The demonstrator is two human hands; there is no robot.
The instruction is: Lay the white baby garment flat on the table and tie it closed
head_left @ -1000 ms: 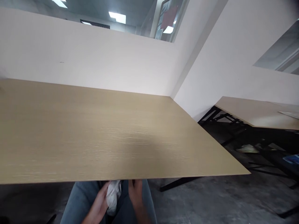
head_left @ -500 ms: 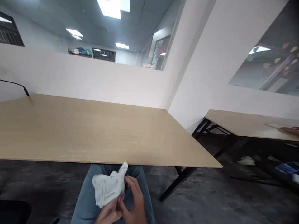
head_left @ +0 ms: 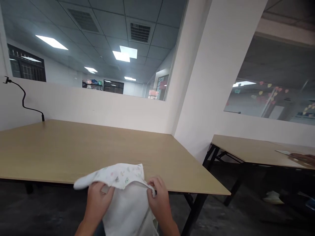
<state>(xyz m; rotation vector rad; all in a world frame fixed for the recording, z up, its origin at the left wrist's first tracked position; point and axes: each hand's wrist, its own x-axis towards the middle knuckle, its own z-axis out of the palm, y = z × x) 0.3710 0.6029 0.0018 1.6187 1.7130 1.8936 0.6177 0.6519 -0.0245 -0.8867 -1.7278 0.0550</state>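
A white cloth garment [head_left: 128, 209] with a small coloured print hangs spread out in front of me, its upper edge overlapping the near edge of the table in view. My left hand [head_left: 97, 203] grips its upper left part, with the fingers bunched into the fabric. My right hand [head_left: 158, 198] pinches the upper edge on the other side, near a narrow hem or strap. The garment's lower end drops out of the bottom of the picture. It hides part of the table edge.
A light wood table [head_left: 73, 147] stands ahead against a white partition, with a black gooseneck holder [head_left: 24, 101] at its far left corner. To the right is a second table [head_left: 251, 150], where a co-worker's hand [head_left: 302, 159] rests near a sheet of paper [head_left: 283, 152].
The cloth, bunched low over my lap before, is now opened out and raised in both hands. My hands have moved apart, and the view has tilted upward and steadied.
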